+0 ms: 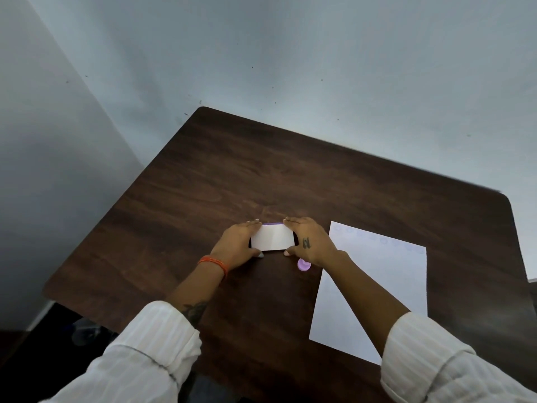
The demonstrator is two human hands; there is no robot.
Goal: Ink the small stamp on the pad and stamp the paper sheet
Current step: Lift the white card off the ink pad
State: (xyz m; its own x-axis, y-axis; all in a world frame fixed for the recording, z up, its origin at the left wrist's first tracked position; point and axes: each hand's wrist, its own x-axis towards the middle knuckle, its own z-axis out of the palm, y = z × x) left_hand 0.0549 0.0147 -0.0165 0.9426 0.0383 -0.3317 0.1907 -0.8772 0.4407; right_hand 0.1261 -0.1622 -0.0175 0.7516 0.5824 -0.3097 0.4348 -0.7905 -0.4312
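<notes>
The ink pad (pixel 271 237) is a small flat box with a white lid and a purple edge, lying mid-table. My left hand (pixel 236 248) grips its left end and my right hand (pixel 309 241) grips its right end, thumbs at the near side. The small purple stamp (pixel 303 265) stands on the table just below my right hand, untouched. The white paper sheet (pixel 377 286) lies to the right, with a faint row of round purple prints along its far edge; my right forearm crosses it.
The dark wooden table (pixel 203 175) stands in a corner of pale walls. Its left edge and far edge are in view. My sleeves are white, and an orange band is on my left wrist.
</notes>
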